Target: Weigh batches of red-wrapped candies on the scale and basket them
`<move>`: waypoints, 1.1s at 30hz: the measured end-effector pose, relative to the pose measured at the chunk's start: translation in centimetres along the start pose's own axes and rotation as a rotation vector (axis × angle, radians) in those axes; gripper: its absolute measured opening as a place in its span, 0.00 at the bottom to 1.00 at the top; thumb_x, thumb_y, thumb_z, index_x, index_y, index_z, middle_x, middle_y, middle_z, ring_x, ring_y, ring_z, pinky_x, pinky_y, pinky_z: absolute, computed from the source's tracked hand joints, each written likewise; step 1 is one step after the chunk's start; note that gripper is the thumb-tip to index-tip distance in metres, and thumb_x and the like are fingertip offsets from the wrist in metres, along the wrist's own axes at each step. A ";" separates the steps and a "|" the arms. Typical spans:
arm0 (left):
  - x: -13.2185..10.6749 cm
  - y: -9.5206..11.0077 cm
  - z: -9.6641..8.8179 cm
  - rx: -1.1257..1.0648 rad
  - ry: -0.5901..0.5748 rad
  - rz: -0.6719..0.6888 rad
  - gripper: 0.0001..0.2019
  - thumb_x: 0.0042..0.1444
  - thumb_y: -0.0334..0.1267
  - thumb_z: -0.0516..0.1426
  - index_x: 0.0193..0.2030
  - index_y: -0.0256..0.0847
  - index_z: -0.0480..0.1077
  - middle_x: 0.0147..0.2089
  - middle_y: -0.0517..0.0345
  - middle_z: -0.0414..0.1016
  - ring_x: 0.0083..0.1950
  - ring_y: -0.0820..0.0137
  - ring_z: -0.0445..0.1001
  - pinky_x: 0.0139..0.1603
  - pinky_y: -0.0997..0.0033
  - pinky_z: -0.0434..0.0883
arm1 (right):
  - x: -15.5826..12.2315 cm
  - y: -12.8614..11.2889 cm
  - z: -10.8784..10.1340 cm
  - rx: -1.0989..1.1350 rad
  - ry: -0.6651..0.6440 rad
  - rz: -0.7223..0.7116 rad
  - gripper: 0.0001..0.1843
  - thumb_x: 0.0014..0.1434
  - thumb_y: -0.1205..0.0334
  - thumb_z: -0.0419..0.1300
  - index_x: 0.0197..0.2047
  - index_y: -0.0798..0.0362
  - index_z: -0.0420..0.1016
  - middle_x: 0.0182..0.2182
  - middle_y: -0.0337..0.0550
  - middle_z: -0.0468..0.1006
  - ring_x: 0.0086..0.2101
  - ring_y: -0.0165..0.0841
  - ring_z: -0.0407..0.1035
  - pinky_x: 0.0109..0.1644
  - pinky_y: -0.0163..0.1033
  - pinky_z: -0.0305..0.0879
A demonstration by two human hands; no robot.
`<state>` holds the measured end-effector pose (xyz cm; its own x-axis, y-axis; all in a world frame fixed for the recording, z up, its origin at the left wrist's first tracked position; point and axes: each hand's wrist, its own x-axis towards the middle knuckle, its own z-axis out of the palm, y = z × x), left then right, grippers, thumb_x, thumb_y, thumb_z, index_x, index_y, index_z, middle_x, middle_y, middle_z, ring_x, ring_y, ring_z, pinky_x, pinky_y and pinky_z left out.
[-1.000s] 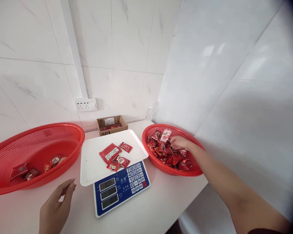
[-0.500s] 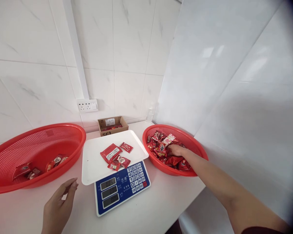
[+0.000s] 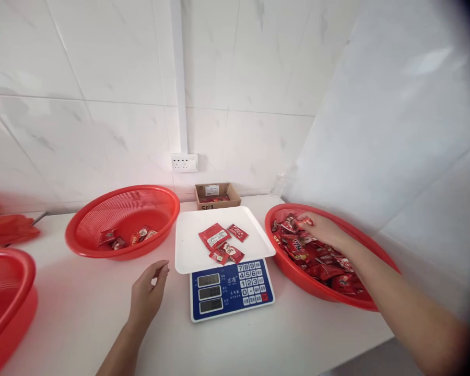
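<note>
My right hand [image 3: 317, 228] is over the right red basket [image 3: 276, 211], its fingers closed on a small red snack packet [image 3: 306, 221] near the top of the pile. Many red wrapped packets [image 3: 329, 271] fill that basket. My left hand [image 3: 149, 290] hovers left of the digital scale [image 3: 233, 292], thumb and fingertips pressed together with nothing showing between them. On the scale's white tray [image 3: 188, 235] lie several red packets: a larger pouch [image 3: 214, 237] with a white label, and smaller ones [image 3: 232, 253] beside it. The display digits are too blurred to read.
A red basket [image 3: 78, 237] with several packets stands left of the scale. Part of another red basket [image 3: 27, 271] is at the left edge, with red plastic bags [image 3: 8, 230] behind it. An open cardboard box [image 3: 218, 204] and a clear bottle [image 3: 277, 184] stand along the wall.
My view has swung left, bringing another basket and red bags into sight. My right hand has risen from within the pile with a packet. My left hand stays pinched beside the scale.
</note>
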<state>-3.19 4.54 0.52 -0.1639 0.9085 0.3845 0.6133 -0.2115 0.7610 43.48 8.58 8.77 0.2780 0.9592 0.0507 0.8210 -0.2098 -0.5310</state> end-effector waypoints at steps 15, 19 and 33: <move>-0.3 -0.1 -0.1 -0.052 0.004 0.051 0.14 0.55 0.47 0.51 0.38 0.41 0.72 0.35 0.54 0.78 0.33 0.69 0.77 0.33 0.72 0.73 | -4.3 -14.4 11.4 0.032 -0.308 -0.457 0.39 0.57 0.38 0.49 0.66 0.51 0.51 0.66 0.55 0.46 0.64 0.48 0.37 0.63 0.57 0.41; -0.4 0.1 -0.1 -0.058 0.009 0.079 0.13 0.56 0.46 0.52 0.38 0.41 0.72 0.34 0.54 0.78 0.33 0.69 0.76 0.32 0.72 0.73 | -5.9 -15.7 12.9 -0.145 -0.309 -0.525 0.40 0.53 0.35 0.53 0.64 0.41 0.55 0.67 0.48 0.43 0.63 0.56 0.34 0.61 0.64 0.35; -0.5 -0.5 0.0 -0.057 0.010 0.088 0.12 0.58 0.45 0.51 0.39 0.42 0.71 0.34 0.57 0.77 0.33 0.70 0.76 0.31 0.73 0.72 | -8.9 -11.1 7.9 0.139 0.282 -0.492 0.26 0.61 0.45 0.47 0.57 0.48 0.64 0.59 0.49 0.63 0.59 0.40 0.55 0.62 0.48 0.51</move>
<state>-3.42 4.18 -0.06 -0.1186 0.8819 0.4562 0.5804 -0.3112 0.7525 27.97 3.85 7.48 0.0186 0.8461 0.5328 0.8195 0.2924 -0.4929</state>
